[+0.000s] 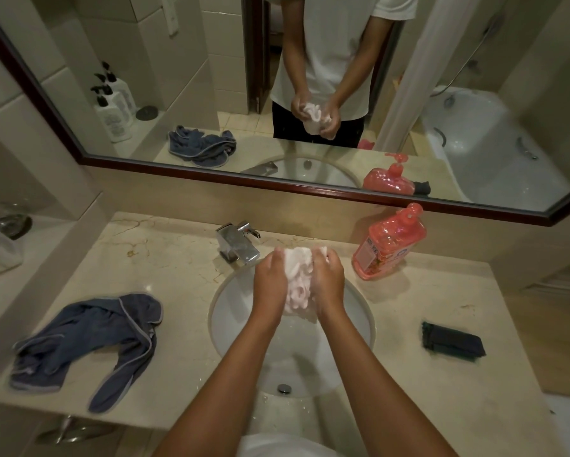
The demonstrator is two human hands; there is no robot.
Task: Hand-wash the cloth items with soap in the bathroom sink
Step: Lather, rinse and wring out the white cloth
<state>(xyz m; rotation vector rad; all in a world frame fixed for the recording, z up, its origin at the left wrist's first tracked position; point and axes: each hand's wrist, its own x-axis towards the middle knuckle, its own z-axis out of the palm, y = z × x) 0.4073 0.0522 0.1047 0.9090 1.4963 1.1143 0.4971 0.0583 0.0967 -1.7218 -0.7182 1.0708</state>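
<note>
Both hands grip a bunched, soapy pale pink cloth over the round white sink: left hand and right hand curl round it from either side. Just beyond the right fingers stands a pink translucent soap bottle; its label writing is unreadable.

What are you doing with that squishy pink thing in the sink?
A person is hand-washing a pale pink cloth over the sink. The left hand and right hand grip it from either side, bunched between them, just in front of the faucet. A red soap bottle stands on the counter to the right. A blue-grey cloth lies on the left of the counter and a small dark cloth lies on the right; nobody is touching either.
</note>
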